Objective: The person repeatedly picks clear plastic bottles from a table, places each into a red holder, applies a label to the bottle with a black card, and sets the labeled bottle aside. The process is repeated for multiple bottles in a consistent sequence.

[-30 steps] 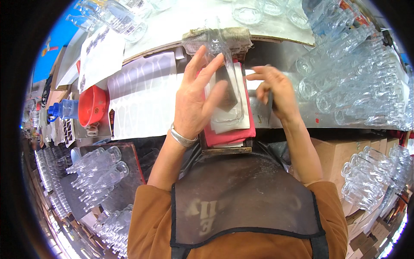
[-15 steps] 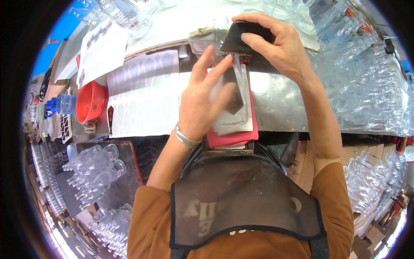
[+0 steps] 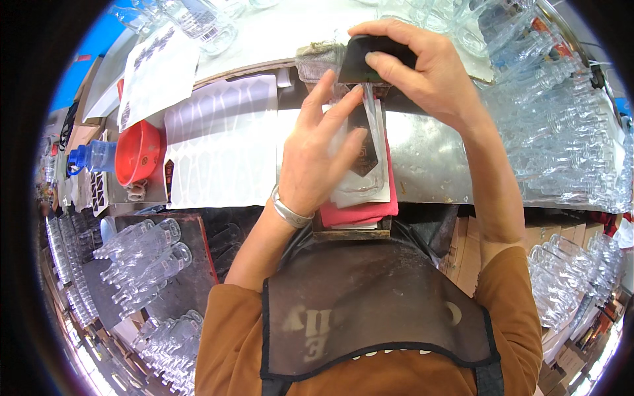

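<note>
A clear glass bottle (image 3: 378, 177) lies on white paper and a folded pink cloth (image 3: 360, 214), directly in front of me. A dark, pointed decal (image 3: 365, 155) shows on its body. My left hand (image 3: 316, 148) is over the bottle's left side with fingers stretched and apart; whether the fingertips touch the glass I cannot tell. Between the thumb and fingers of my right hand (image 3: 432, 72) is a flat black scraper-like piece (image 3: 358, 59), held at the bottle's far end. A grey-beige rag (image 3: 317, 61) sits just left of that piece.
A white sheet of decals (image 3: 221, 145) lies at the left, beside a red bowl (image 3: 137, 155) and a blue-capped plastic bottle (image 3: 99, 158). Many glass bottles (image 3: 561, 138) crowd the right side. More bottles (image 3: 142, 257) stand lower left, and cardboard boxes (image 3: 462, 254) lower right.
My left hand has shifted slightly right over the bottle. The black piece in my right hand is held at nearly the same spot.
</note>
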A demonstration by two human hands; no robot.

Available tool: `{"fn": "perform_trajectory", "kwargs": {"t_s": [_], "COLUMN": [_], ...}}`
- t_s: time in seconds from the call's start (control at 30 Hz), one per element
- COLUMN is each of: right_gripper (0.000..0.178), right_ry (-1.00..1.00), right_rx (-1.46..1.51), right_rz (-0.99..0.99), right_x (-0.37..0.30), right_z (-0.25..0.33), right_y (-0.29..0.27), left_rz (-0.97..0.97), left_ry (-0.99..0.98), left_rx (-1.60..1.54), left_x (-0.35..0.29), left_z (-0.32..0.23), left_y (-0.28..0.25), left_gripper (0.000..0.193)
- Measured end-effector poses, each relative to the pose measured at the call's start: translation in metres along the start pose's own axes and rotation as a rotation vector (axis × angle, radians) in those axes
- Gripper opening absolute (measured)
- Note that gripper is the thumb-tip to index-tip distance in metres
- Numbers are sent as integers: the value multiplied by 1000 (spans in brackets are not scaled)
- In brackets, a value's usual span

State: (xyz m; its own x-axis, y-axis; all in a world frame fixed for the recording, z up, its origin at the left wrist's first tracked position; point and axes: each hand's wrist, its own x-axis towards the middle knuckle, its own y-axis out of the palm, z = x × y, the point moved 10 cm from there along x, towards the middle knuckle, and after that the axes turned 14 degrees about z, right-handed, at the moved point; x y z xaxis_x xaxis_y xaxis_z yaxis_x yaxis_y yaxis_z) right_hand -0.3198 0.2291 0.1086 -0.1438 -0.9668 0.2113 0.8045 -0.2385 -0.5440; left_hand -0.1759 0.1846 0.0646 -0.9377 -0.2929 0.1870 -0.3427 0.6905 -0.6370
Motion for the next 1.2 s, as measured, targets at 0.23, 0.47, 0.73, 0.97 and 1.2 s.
{"fn": "perform_trajectory", "kwargs": {"t_s": [0.23, 0.47, 0.73, 0.97, 1.2], "right_gripper": [32, 30, 30, 31, 29], "right_ry": [-156, -78, -115, -10, 55], "right_rx": [-288, -334, -373, -289, -168], "right_rz": [-70, 13, -5, -90, -164], "right_x": [2, 17, 7, -11, -21], "right_z": [25, 26, 26, 18, 7], "right_y": [-2, -4, 1, 0, -3], "left_rz": [5, -31, -97, -121, -97], "left_ry": [0, 4, -9, 2, -7], "left_rx": [8, -67, -261, -266, -254], "left_x": [1, -2, -5, -6, -5], "left_z": [-2, 4, 14, 14, 15], "left_y": [1, 1, 5, 2, 1], "left_gripper": [46, 56, 83, 95, 96]}}
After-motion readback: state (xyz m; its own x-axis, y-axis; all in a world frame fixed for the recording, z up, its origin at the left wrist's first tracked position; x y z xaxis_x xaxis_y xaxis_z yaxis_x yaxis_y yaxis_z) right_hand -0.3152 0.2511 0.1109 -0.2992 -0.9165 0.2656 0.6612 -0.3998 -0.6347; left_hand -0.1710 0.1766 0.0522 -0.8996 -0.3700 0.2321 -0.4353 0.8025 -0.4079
